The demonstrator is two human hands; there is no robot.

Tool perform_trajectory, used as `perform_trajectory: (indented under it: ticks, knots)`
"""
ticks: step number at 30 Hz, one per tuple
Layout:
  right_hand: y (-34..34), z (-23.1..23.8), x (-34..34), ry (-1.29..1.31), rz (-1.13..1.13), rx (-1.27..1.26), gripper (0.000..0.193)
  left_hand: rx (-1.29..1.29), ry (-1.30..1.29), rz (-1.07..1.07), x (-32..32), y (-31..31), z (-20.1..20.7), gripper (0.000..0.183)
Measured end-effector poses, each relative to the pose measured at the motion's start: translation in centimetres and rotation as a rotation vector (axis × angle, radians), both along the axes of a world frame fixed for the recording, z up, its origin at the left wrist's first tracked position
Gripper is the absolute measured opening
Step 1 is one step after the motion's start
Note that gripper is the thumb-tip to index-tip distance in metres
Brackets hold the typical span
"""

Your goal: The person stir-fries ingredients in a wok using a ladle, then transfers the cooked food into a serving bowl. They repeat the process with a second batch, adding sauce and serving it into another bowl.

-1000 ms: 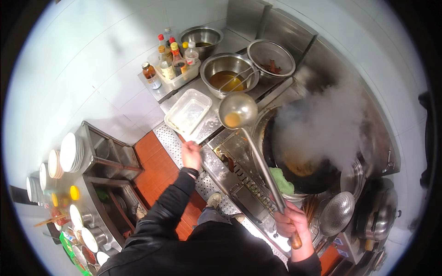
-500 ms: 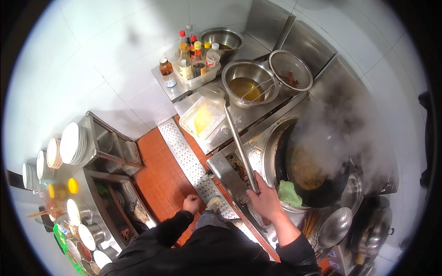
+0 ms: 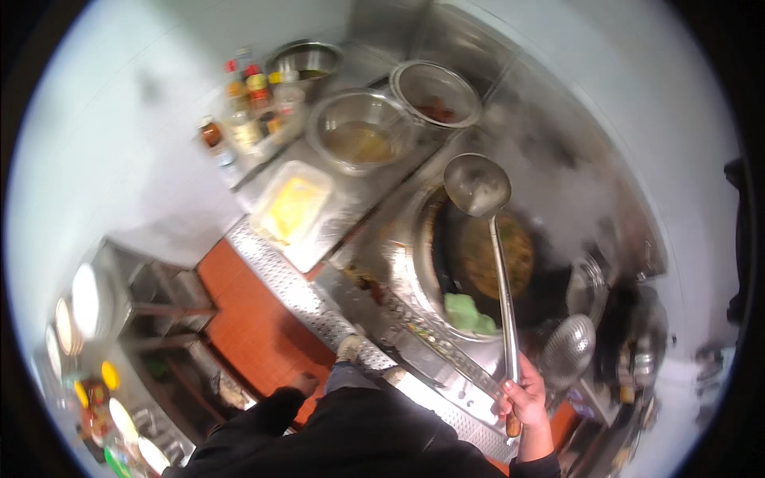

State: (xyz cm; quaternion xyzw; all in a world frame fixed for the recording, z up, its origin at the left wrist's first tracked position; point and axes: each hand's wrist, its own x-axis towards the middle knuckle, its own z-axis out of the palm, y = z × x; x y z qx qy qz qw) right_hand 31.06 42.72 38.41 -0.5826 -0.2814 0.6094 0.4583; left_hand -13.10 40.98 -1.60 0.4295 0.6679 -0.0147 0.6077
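My right hand (image 3: 524, 396) is wrapped round the handle of a long metal ladle (image 3: 478, 190), near its wooden end. The ladle's bowl hangs above the far-left part of a dark wok (image 3: 550, 315). Brownish food or liquid (image 3: 492, 263) lies in the wok's bottom, with faint steam over it. A green cloth (image 3: 468, 315) lies on the wok's near-left rim. My left hand (image 3: 303, 384) is low beside my body, over the red floor; its fingers are smeared by motion. Nothing shows in it.
Left of the wok, the steel counter carries a plastic tub (image 3: 293, 205) of something yellow, a bowl of oily liquid (image 3: 360, 135), a strainer (image 3: 436, 97) and several bottles (image 3: 249, 119). A perforated skimmer (image 3: 569, 350) is right of the ladle. Stacked plates (image 3: 94, 299) stand far left.
The ladle's bowl has swung from beside the plastic tub to above the wok. My right hand has moved right and nearer my body. The view has shifted and blurred.
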Motion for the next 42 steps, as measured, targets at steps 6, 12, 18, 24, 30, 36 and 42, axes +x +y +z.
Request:
perform_trajectory:
  ticks: [6,12,18,24,30,36,42]
  knots:
    - [-4.6,0.8,3.0,-0.330,-0.159,-0.134,0.048,0.231,-0.372,-0.229,8.0,6.5,9.6,0.031]
    - [-7.9,0.6,3.9,-0.396,-0.190,-0.293,0.051,0.074,-1.101,0.039,22.7,12.4,20.3,0.034]
    - [-10.3,-0.1,5.8,-0.790,0.078,-0.196,0.057,-0.219,-0.877,0.129,31.0,16.2,23.8,0.045]
    - [-8.1,-0.7,7.5,-1.013,0.184,-0.341,0.064,-0.363,-0.845,0.441,35.2,17.6,23.0,0.027]
    - [-4.9,-3.4,9.6,-0.752,-0.069,-0.389,0.064,-0.245,-0.877,0.641,36.9,17.2,21.3,0.012]
    - [1.5,-7.1,11.0,-0.776,-0.225,-0.263,0.053,-0.167,-0.853,0.645,37.2,17.2,21.5,0.006]
    - [0.8,-7.4,9.8,0.141,-0.302,-0.223,0.041,-0.169,-0.865,0.626,37.0,17.2,20.8,0.001]
